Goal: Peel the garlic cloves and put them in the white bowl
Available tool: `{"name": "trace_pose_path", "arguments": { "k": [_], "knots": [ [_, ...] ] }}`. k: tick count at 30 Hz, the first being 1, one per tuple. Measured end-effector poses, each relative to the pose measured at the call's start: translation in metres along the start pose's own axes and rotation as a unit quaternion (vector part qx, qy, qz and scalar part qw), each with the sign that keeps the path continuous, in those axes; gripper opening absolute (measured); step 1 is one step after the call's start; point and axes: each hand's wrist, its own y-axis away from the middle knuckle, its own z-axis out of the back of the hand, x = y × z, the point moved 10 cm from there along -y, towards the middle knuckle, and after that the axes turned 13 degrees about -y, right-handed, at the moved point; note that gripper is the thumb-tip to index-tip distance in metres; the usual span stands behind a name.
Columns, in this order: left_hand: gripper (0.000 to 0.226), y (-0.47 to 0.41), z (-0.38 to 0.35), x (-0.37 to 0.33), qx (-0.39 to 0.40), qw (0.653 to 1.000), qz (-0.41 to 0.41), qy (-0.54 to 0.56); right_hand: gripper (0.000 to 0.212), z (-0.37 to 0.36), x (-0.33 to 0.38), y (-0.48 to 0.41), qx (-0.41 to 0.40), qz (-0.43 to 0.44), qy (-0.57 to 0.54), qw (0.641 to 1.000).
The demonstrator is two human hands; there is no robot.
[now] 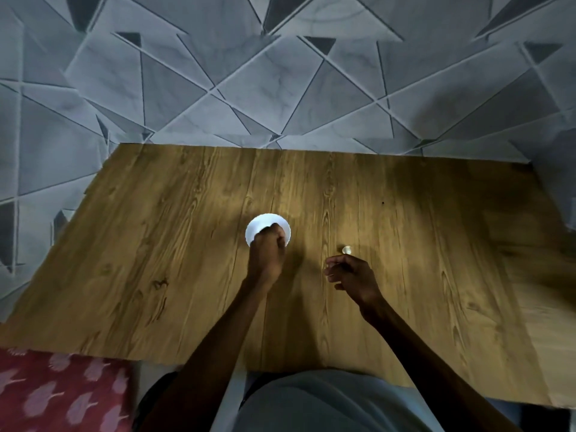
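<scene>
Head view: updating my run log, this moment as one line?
left hand: curled over white bowl, grip unseen | right hand: near garlic clove | garlic clove: on table

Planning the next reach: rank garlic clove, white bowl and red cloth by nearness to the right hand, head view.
1. garlic clove, just beyond the right hand
2. white bowl, to its left
3. red cloth, far lower left

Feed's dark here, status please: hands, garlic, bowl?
Left hand curled over white bowl, grip unclear. Right hand curled near garlic clove on table. Nothing blocking.
</scene>
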Motion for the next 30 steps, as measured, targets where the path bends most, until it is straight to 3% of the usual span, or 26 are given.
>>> {"name": "trace_pose_path", "arguments": {
  "k": [6,9,11,14,17,20,23,26,30],
  "knots": [
    [0.026,-0.054,-0.041,0.052,0.127,0.986,0.078,-0.073,0.011,0.003,0.004,-0.024,-0.016,0.041,0.051,0.998],
    [0.026,-0.060,-0.038,0.043,0.120,0.986,0.049,-0.108,0.010,0.021,0.012,-0.033,-0.049,0.088,0.087,0.991],
    [0.023,-0.058,-0.021,0.024,0.066,0.991,0.008,-0.112,0.009,0.038,0.019,-0.038,-0.088,0.140,0.137,0.977],
    [0.019,-0.034,0.001,-0.015,0.030,0.999,-0.040,0.016,0.014,0.063,0.016,-0.050,-0.140,0.149,0.200,0.958],
    [0.015,-0.009,-0.023,-0.050,0.113,0.984,-0.076,0.116,0.012,0.062,0.010,-0.062,-0.113,0.133,0.222,0.959],
    [0.013,0.000,-0.075,-0.070,0.191,0.971,-0.087,0.119,0.017,0.039,0.022,-0.064,-0.060,0.220,0.310,0.923],
    [0.035,0.001,-0.115,-0.074,0.238,0.967,-0.053,0.068,0.017,0.023,0.021,-0.068,-0.005,0.253,0.333,0.908],
    [0.045,-0.002,-0.134,-0.067,0.258,0.963,0.000,0.078,0.019,0.020,0.021,-0.072,0.014,0.244,0.328,0.912],
    [0.033,-0.003,-0.134,-0.065,0.254,0.960,0.007,0.119,0.016,0.018,0.027,-0.065,0.045,0.262,0.278,0.923]
  ]
}}
